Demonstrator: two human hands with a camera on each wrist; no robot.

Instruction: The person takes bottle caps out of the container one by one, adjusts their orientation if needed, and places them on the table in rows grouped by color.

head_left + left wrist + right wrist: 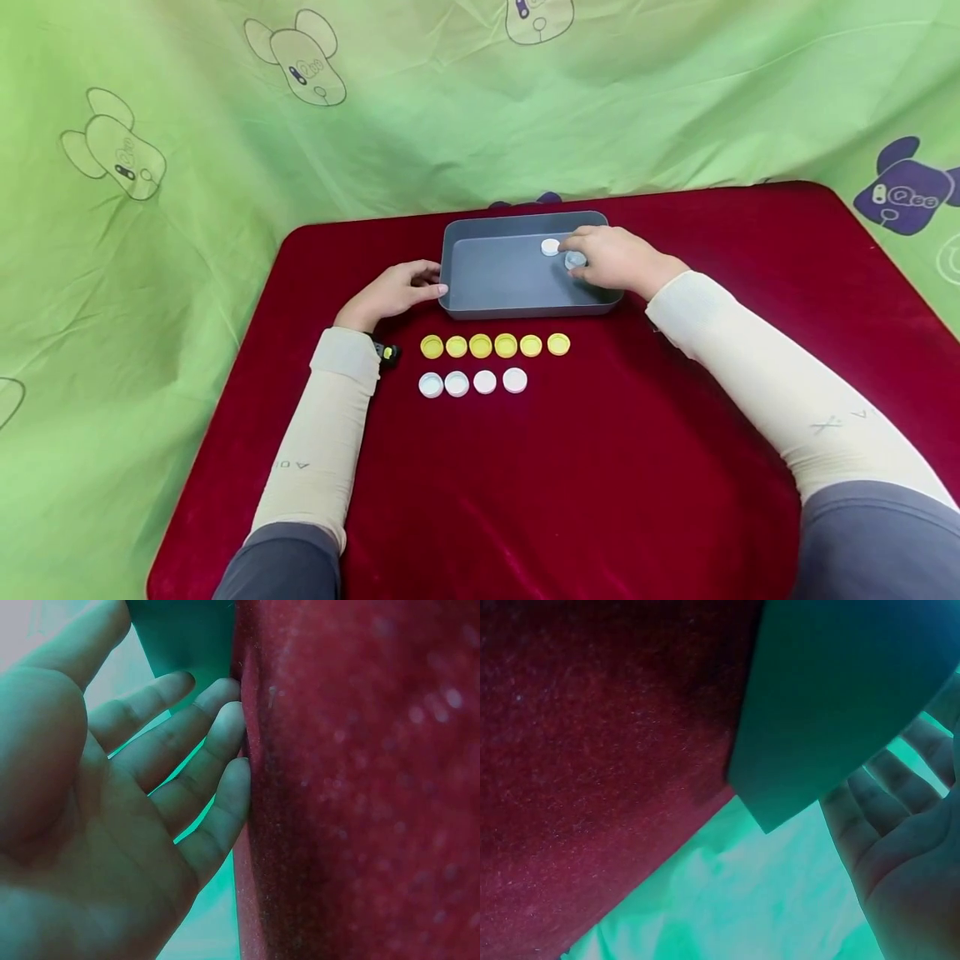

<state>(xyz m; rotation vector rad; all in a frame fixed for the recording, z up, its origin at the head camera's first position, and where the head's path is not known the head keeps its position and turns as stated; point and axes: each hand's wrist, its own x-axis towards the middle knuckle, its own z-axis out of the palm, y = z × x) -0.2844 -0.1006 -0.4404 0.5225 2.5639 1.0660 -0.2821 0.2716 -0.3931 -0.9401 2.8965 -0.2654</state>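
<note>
In the head view a grey tray [517, 312] stands toward the back of the table. My left hand [397, 292] is at its left end, thumb by the rim and fingers loosely bent beside the wall. The left wrist view shows that hand's palm [97, 825] with nothing in it. Over the tray's right part, my right hand [618, 257] reaches in, thumb and fingers about a white bottle cap [575, 261]. Another white cap [551, 247] lies just left of those fingers. The right wrist view hides the fingertips behind the tray wall [817, 712].
Several yellow caps [480, 346] form a row in front of the tray. Nearer to me runs a shorter row of white caps [484, 382]. Dark red cloth [600, 467] covers the table, and a green curtain [465, 108] hangs behind it.
</note>
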